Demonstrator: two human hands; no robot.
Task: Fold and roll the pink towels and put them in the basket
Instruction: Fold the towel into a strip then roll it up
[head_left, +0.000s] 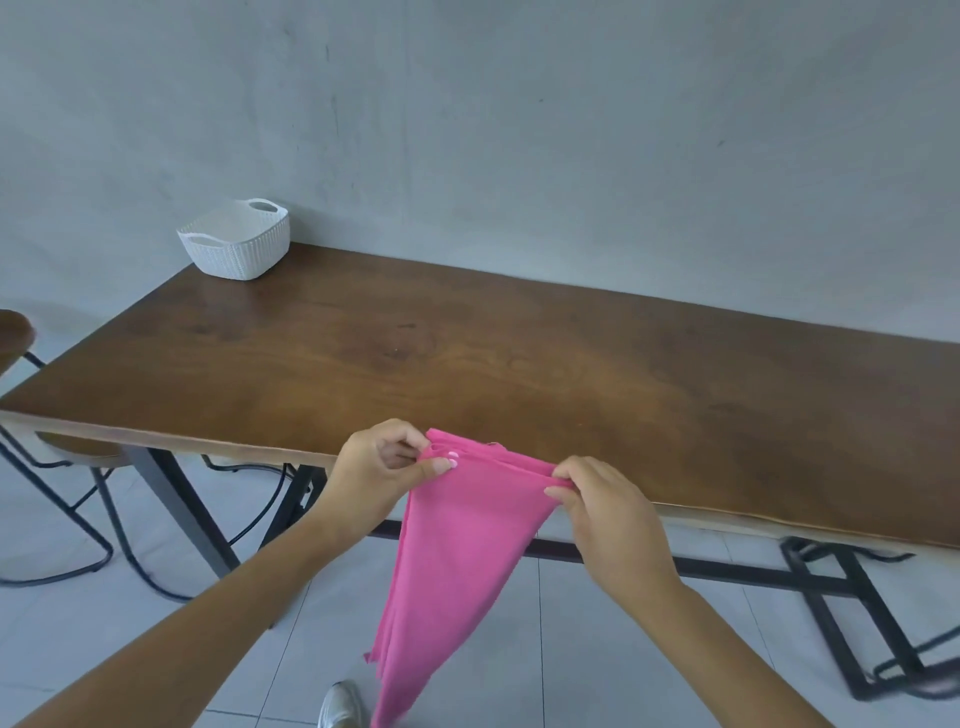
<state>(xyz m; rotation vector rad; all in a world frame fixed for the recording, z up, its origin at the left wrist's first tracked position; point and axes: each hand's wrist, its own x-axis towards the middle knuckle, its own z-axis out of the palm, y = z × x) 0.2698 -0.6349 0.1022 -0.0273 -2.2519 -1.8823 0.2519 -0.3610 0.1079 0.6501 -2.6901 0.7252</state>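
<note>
A pink towel (462, 545) hangs in the air, held up by its top edge between two bare hands. The top edge is stretched almost level from one grip to the other, and several layers of cloth show along it. Below the grips the towel falls in a long, narrowing shape toward the floor (571, 649), ending in a ragged-looking tip.

The left grip (384, 467) pinches the towel's upper left corner, thumb in front and fingers curled behind the cloth. The right grip (597, 504) pinches the upper right corner in the same way, with fingertips closed on the edge. Both grips are over the near edge of a dark brown wooden tabletop (519, 353), and the towel's upper edge is over that edge too, while the rest hangs in front of it.

Well beyond the left grip and further to its left, a white woven-look basket (236, 244) with two handle openings stands on the tabletop's far corner, close to a grey wall (519, 130). What is inside the basket cannot be seen.

Beneath the grips, black metal table legs (831, 597) stand on pale floor tiles. Far to the left of the left grip is a wooden-seated stool (15, 332) with a thin black frame. Directly below the grips, beside the towel's tip, is the toe of a light shoe (340, 704).
</note>
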